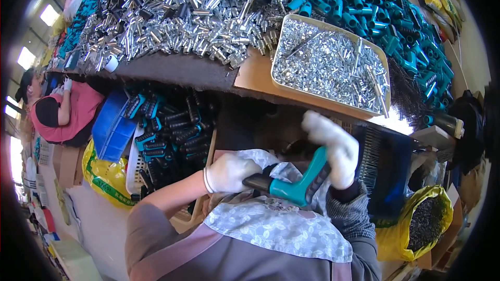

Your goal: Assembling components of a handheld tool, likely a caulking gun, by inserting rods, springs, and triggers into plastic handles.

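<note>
Far left: a co-worker in a pink top [67, 112] sits bent over a separate spot, well apart from the action, with bright windows behind.
Left floor: a yellow plastic sack [107, 177] slumps beside a blue plastic bin [112, 127], and next to them sits a heap of black ribbed grip sleeves with teal ends [172, 130], probably kept low and close for easy picking.
Left hand [229, 173]: white-gloved and closed on the black grip end of the teal and black T-shaped handle [294, 182], steadying it just above the lap.
The handle: it lies between the two hands, over a pale lace-patterned apron [271, 226], tilted up toward the right.
Right hand [333, 148]: gloved too and wrapped round the upper teal end; blurred, so the finger detail is hard to read. It looks like a brace-and-press hold, one hand against the other.
Table [255, 75]: a brown board, loaded. A mound of short silver metal tubes [187, 10] is on the left, and a beige tray of small shiny metal parts [328, 65] sits at the near edge, within reach.
Right: teal plastic handles [396, 26] are piled up behind the tray.
Lower right: a second yellow sack of dark small parts [424, 221] stands open.
</note>
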`<action>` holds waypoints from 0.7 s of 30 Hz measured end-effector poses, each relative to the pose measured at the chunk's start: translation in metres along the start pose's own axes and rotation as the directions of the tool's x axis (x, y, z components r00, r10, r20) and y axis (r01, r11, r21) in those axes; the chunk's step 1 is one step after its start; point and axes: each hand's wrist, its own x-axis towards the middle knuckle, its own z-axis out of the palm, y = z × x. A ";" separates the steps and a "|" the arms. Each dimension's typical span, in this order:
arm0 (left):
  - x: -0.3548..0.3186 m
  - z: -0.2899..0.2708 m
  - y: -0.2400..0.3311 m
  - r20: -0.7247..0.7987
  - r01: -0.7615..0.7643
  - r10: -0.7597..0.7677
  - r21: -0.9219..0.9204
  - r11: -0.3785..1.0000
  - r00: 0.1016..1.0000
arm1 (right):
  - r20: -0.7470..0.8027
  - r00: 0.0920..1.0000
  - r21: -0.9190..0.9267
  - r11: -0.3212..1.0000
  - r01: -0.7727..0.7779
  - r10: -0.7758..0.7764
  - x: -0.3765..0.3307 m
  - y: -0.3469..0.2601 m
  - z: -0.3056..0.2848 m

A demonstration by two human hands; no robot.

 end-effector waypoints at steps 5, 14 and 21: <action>0.011 0.004 -0.009 -0.239 0.410 -0.460 -0.233 0.882 0.855 | 0.144 0.968 -0.353 0.904 0.242 -0.203 0.003 -0.014 0.031; 0.006 0.014 -0.024 -0.051 0.447 -0.466 -0.209 0.870 0.883 | 0.222 0.918 -0.429 0.813 0.394 -0.328 0.019 -0.018 0.042; 0.022 -0.051 -0.002 -0.062 -0.044 0.076 0.407 0.912 0.995 | 0.269 0.744 -0.832 0.537 -0.140 0.612 -0.002 0.060 0.018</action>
